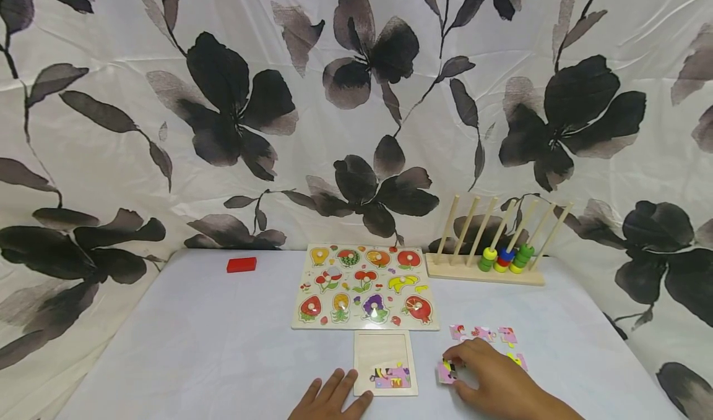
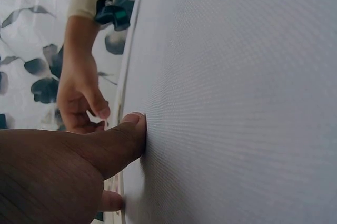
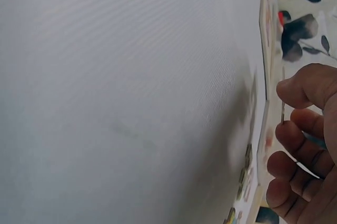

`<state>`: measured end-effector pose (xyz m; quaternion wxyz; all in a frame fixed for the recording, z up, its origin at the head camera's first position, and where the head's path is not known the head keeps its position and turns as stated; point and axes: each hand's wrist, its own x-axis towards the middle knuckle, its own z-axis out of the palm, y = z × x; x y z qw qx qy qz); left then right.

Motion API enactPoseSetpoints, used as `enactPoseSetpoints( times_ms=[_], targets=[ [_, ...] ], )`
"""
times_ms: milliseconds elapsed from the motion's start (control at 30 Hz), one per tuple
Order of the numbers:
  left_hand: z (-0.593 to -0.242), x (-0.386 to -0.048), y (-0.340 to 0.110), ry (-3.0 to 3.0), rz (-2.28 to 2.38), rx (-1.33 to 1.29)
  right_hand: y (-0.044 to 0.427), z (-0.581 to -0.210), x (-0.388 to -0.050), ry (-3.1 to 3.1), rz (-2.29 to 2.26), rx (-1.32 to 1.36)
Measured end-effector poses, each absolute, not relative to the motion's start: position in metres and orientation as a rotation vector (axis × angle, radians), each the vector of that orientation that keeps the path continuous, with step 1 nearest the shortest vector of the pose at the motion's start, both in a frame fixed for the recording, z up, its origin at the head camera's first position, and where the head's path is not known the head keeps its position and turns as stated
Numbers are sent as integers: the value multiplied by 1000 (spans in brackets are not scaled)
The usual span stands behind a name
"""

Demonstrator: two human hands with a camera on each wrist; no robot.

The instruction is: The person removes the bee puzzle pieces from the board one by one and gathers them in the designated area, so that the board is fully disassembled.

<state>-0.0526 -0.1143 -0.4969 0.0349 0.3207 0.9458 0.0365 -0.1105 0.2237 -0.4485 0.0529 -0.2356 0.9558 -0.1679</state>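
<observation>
My right hand [image 1: 490, 373] pinches a pink jigsaw piece [image 1: 445, 373] with yellow and black on it, right of a small wooden puzzle tray [image 1: 384, 346]. In the right wrist view the piece [image 3: 283, 97] appears edge-on between thumb and fingers, lifted off the cloth. Joined pieces [image 1: 392, 378] with a bee-like picture lie in the tray's lower right part. My left hand [image 1: 332, 400] rests with spread fingers on the table at the tray's lower left corner, its thumb by the frame. Other loose pink pieces [image 1: 483, 333] lie beyond my right hand, which partly hides them.
A fruit peg puzzle board [image 1: 356, 287] lies just behind the tray. At the back right stands a wooden bead stacker [image 1: 484, 274] with upright rods and coloured rings. A red block [image 1: 241, 265] sits at the back left. Floral fabric [image 1: 367, 129] hangs behind the white-covered table [image 1: 211, 346].
</observation>
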Motion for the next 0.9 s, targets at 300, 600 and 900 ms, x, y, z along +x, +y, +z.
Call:
enactPoseSetpoints(
  times_ms=[300,600,900],
  targets=[
    [-496,-54,-113,2876,118,940,243,-449,-105,2930,-525,-719],
    [-496,-56,-113,2851,114,915,253,-450,-104,2871,-500,-602],
    [-496,-57,-112,2833,117,892,261,-449,-105,2756,-553,-394]
  ],
)
